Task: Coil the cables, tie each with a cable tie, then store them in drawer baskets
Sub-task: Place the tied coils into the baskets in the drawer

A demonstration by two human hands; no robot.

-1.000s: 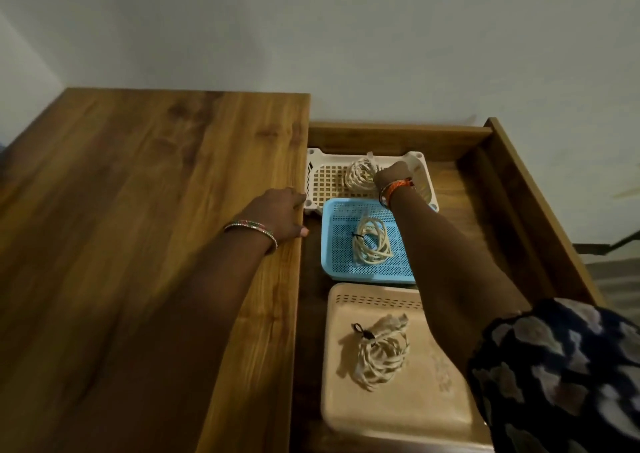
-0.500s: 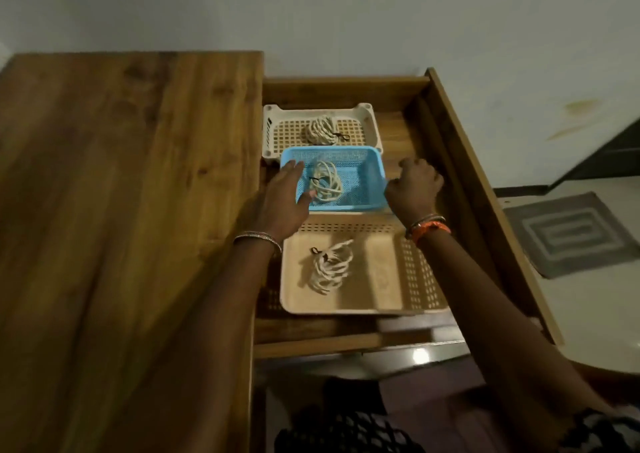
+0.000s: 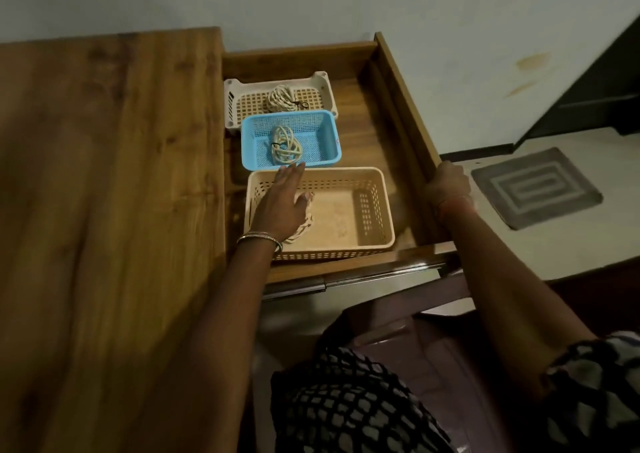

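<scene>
Three baskets sit in a row in the pulled-out wooden drawer [image 3: 403, 106]. The far white basket [image 3: 322, 87] holds a tied cream cable coil [image 3: 280, 99]. A second coil [image 3: 285, 146] lies in the blue basket [image 3: 323, 141] in the middle. The near beige basket [image 3: 375, 207] holds a third coil [image 3: 301, 229], mostly hidden under my left hand [image 3: 282, 207]. That hand hovers flat with fingers apart, fingertips at the blue basket's near rim. My right hand [image 3: 448, 184] grips the drawer's right side wall.
The wooden tabletop [image 3: 110, 210] spans the left. A metal handle strip [image 3: 363, 276] runs along the drawer front. A grey mat [image 3: 535, 186] lies on the floor at right. My patterned clothing [image 3: 346, 400] fills the bottom.
My right hand moved from the drawer's inside to the right side wall and closed on it. My left hand drew back from the blue basket over the beige one. The view pulled back.
</scene>
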